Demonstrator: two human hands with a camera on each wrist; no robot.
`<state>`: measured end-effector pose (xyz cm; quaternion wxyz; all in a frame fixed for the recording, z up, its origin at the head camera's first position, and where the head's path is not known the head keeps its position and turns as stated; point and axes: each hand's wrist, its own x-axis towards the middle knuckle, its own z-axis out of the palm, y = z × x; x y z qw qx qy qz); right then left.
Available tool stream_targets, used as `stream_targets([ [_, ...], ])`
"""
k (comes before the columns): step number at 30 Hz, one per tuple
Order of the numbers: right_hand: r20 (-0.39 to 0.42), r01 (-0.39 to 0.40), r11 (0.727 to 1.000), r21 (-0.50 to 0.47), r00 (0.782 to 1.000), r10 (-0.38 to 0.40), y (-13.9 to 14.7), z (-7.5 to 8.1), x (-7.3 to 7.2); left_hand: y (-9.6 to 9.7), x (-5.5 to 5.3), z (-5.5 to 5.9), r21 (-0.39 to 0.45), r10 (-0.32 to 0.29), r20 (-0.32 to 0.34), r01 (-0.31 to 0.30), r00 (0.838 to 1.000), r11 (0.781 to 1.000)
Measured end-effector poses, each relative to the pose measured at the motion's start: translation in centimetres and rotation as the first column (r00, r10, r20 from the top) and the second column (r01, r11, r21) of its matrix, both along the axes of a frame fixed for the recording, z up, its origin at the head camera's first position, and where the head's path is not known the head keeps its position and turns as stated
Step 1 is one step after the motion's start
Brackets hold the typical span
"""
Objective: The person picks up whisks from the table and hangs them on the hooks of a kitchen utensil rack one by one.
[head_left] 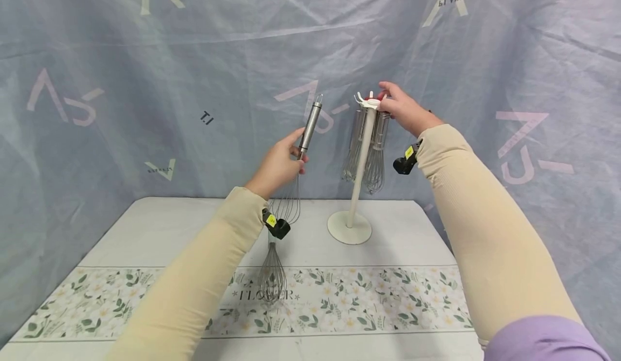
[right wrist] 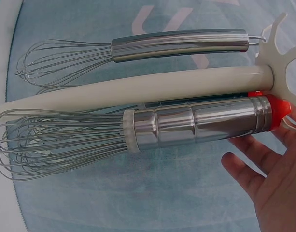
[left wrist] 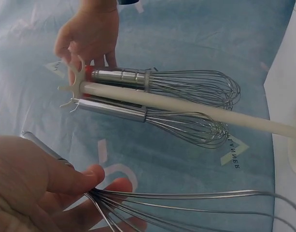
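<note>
My left hand (head_left: 278, 164) pinches a steel whisk (head_left: 310, 126) near the base of its handle. The whisk stays upright, hanging loop on top and wires below. To the right is a cream whisk stand (head_left: 360, 172) with hooks around its top. My right hand (head_left: 405, 110) holds the stand's top beside the red end (right wrist: 279, 110) of a thick-handled whisk (right wrist: 201, 121). Also hung there is a slim-handled whisk (right wrist: 181, 46); part of another shows behind the pole. In the right wrist view, the fingertips (right wrist: 234, 164) lie behind the red-ended handle and the thumb is hidden.
A further whisk (head_left: 272, 275) lies on the white table (head_left: 170, 231), partly hidden by the left wrist camera. A floral band (head_left: 388, 302) crosses the tabletop. The stand's round base (head_left: 349, 234) rests near the back edge, before a blue-grey cloth backdrop (head_left: 233, 81).
</note>
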<state>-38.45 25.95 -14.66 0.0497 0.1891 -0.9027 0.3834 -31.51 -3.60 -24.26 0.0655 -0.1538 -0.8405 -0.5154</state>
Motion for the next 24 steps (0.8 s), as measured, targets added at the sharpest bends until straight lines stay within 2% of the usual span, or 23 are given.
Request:
stream_targets([
  [4, -0.004, -0.002, 1.000, -0.006, 1.000, 0.002, 0.0, 0.1, 0.0, 0.8, 0.0, 0.7, -0.050, -0.013, -0.030, 0.011, 0.999, 0.999],
  [9, 0.009, -0.008, 1.000, -0.022, 1.000, 0.008, -0.1, 0.0, 0.1, 1.9, -0.1, 1.5, -0.151, -0.034, -0.062, 0.024, 0.998, 0.988],
  [18, 0.021, -0.009, 1.000, -0.020, 1.000, 0.009, -0.1, 0.0, 0.1, 3.7, 0.1, 2.7, -0.290, -0.069, -0.040, 0.054, 0.997, 0.956],
  [24, 0.008, 0.001, 0.999, -0.035, 1.000, -0.001, 0.1, -0.1, 0.1, 4.6, -0.1, 2.7, -0.305, -0.073, -0.033, 0.059, 0.997, 0.951],
])
